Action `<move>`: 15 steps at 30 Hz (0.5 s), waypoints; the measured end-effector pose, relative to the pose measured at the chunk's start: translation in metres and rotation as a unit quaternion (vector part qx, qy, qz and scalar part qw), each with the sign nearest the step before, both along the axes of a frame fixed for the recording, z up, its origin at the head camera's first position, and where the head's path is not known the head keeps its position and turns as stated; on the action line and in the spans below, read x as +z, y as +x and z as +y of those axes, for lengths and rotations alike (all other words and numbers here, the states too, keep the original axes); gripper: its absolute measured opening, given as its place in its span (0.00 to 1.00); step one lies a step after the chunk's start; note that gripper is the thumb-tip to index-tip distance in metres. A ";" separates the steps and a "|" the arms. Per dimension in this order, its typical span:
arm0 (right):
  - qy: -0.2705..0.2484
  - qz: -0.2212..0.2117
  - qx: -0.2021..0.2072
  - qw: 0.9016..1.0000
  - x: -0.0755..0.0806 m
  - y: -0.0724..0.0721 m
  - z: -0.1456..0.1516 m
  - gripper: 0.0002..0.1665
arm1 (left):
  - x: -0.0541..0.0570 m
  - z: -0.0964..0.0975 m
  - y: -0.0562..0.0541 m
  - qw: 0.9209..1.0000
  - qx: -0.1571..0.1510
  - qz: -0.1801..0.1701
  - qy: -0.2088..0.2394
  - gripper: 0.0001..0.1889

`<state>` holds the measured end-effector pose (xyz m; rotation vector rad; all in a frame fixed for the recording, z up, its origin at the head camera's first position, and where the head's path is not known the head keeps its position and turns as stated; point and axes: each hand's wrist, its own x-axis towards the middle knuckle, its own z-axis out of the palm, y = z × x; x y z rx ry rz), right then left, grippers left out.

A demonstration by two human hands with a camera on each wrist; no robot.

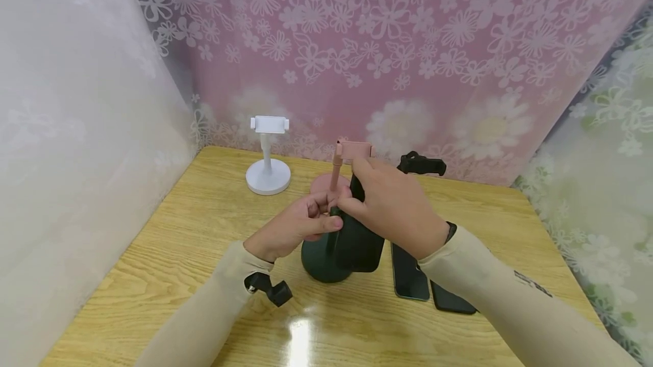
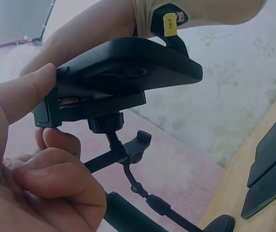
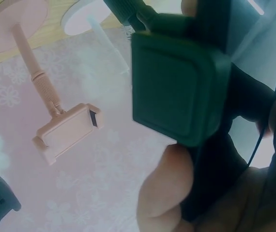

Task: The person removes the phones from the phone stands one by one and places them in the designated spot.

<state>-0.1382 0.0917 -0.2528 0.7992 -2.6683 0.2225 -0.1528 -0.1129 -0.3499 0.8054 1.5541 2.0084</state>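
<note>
A dark green phone stand [image 1: 316, 262] with a round base stands on the table before me. A black smartphone [image 2: 133, 65] is tilted against its clamp [image 2: 99, 105]. My left hand [image 1: 301, 222] pinches one end of the clamp; in the left wrist view its thumb lies at the phone's edge, its other fingers curled below. From the other side, my right hand [image 1: 395, 205] grips the phone. In the right wrist view, the clamp's green end [image 3: 176, 89] is close up, with right-hand fingers around the phone's edge. The phone's far clamp end is partly hidden.
A white phone stand [image 1: 267, 180] stands at the back left. Right behind the hands is a pink one [image 1: 352, 150], and a black one [image 1: 423, 164] is partly hidden by my right hand. Two dark phones, one nearer [image 1: 410, 279] and another beside it [image 1: 451, 299], lie under my right forearm.
</note>
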 end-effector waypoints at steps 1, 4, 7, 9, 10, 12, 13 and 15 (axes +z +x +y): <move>-0.002 0.000 0.001 1.000 0.000 0.000 0.001 0.29 | 0.000 0.000 0.000 1.000 0.002 0.000 0.002 0.31; -0.010 0.001 0.004 1.000 -0.001 0.001 0.002 0.28 | -0.001 0.002 0.001 1.000 0.007 -0.006 0.007 0.31; -0.016 -0.001 0.008 1.000 -0.002 0.001 0.004 0.22 | -0.001 0.004 0.002 1.000 0.015 -0.010 0.004 0.33; -0.019 -0.001 0.009 1.000 -0.002 0.001 0.004 0.20 | -0.001 0.005 0.002 1.000 0.018 -0.012 0.002 0.34; -0.020 -0.001 0.010 1.000 -0.002 0.001 0.004 0.19 | -0.001 0.005 0.002 1.000 0.018 -0.011 0.001 0.34; -0.021 0.003 0.014 1.000 -0.002 0.001 0.004 0.17 | 0.000 0.005 0.002 1.000 0.015 -0.008 0.001 0.32; -0.022 0.005 0.017 1.000 -0.002 0.001 0.004 0.18 | -0.001 0.004 0.002 1.000 0.010 -0.006 0.002 0.30; -0.021 0.012 0.022 0.999 -0.002 0.001 0.004 0.22 | -0.001 0.002 0.001 1.000 -0.004 -0.001 0.005 0.26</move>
